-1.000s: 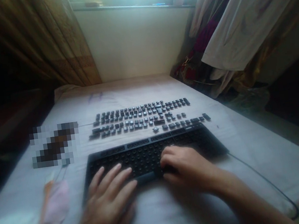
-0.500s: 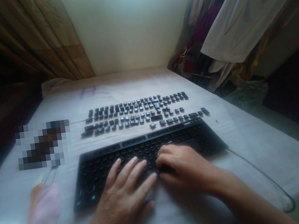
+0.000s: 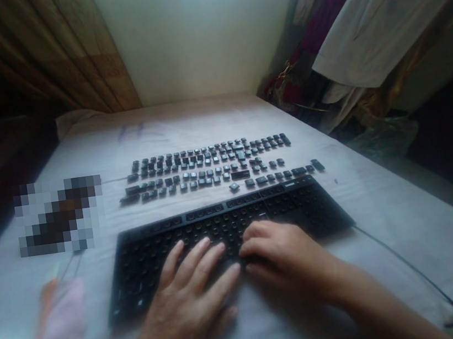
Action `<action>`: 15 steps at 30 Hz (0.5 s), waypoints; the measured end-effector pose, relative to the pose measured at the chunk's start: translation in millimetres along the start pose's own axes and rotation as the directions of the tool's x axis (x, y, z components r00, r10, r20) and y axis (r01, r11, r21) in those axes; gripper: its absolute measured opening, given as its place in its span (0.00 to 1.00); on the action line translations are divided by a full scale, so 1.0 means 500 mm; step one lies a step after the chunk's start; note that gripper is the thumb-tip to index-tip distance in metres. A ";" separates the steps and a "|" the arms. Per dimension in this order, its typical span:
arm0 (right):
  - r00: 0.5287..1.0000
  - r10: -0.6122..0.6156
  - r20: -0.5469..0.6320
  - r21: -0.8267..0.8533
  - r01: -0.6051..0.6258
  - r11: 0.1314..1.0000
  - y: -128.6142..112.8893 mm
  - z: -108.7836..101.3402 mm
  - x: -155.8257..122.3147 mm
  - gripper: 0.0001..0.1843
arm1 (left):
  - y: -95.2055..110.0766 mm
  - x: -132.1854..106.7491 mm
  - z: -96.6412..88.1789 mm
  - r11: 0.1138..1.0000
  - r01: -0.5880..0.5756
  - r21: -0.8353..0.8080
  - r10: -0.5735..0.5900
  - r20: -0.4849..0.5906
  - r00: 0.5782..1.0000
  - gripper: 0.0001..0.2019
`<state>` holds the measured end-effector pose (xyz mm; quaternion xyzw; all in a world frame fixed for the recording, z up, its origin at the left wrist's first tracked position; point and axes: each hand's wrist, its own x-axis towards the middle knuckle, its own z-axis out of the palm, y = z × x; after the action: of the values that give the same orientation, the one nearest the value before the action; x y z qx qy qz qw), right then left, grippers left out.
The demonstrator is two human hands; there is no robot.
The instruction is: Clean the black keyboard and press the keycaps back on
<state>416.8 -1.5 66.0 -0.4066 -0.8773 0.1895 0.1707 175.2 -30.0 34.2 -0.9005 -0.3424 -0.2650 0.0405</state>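
A black keyboard point(image 3: 133, 270) lies at a slant on the cloth-covered table, its keycaps off and small round key mounts showing. My left hand point(image 3: 192, 290) rests palm down over its front middle, fingers spread and holding nothing. Beside it, my right hand point(image 3: 283, 251) bends over the keyboard's front edge with thumb and fingers curled together. Whatever is between those fingertips is hidden. Behind the keyboard, loose black keycaps point(image 3: 240, 175) are laid out in several rows, a long bar-shaped one among them.
A cable point(image 3: 406, 262) runs from the keyboard's right end towards the table edge. To the left are a pixelated dark object point(image 3: 59, 216), a pink cloth piece point(image 3: 65, 318) and an orange strip point(image 3: 47, 310). Hanging clothes point(image 3: 358, 30) border the right side; a curtain point(image 3: 82, 55) hangs left.
The camera view has tilted down and shifted slightly. Both hands keep nearly the same pose on the keyboard, and the keycap rows look unchanged.
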 end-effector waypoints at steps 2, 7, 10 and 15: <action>1.000 0.000 0.003 -0.009 0.000 1.000 -0.002 -0.001 0.000 0.07 | 0.001 0.001 -0.001 1.000 0.012 -0.016 -0.012 -0.002 1.000 0.18; 1.000 0.003 -0.015 -0.035 -0.004 0.999 -0.007 0.000 0.000 0.06 | 0.001 -0.001 0.000 1.000 0.010 -0.004 -0.010 0.017 1.000 0.18; 1.000 -0.003 -0.012 -0.054 0.003 0.999 -0.009 0.000 0.000 0.06 | 0.002 -0.002 0.002 1.000 0.011 -0.003 -0.011 0.017 1.000 0.18; 1.000 -0.017 -0.024 -0.075 0.015 0.997 -0.009 0.002 -0.001 0.06 | 0.005 0.002 -0.001 0.999 0.031 -0.004 -0.031 0.016 0.999 0.17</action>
<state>413.8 -4.6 67.4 -0.4080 -0.8847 0.1503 0.1679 177.3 -31.1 35.3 -0.8972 -0.3562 -0.2591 0.0316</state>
